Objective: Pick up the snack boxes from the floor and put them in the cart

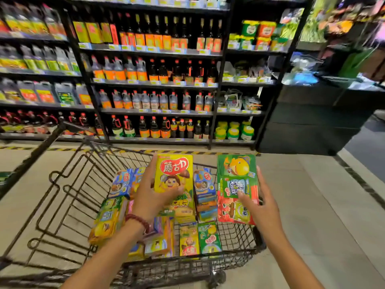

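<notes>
Supermarket aisle: dark shelves [154, 82] of sauce bottles behind, pale floor [312, 184] beneath, wire cart [68, 197] in front, already packed with snack boxes along its right side.

Head view only. Left hand [149, 197] clasping a yellow snack box [174, 174], thumb across its face, fingers behind. Right hand [263, 205] gripping green and red boxes [237, 184] as one stack, thumb on front, over the cart's right edge.

Best lowered upright, one hand at a time, into gaps among the packed boxes; stack squeezed firmly to prevent slipping apart; released only once seated inside the basket, not on the rim.
</notes>
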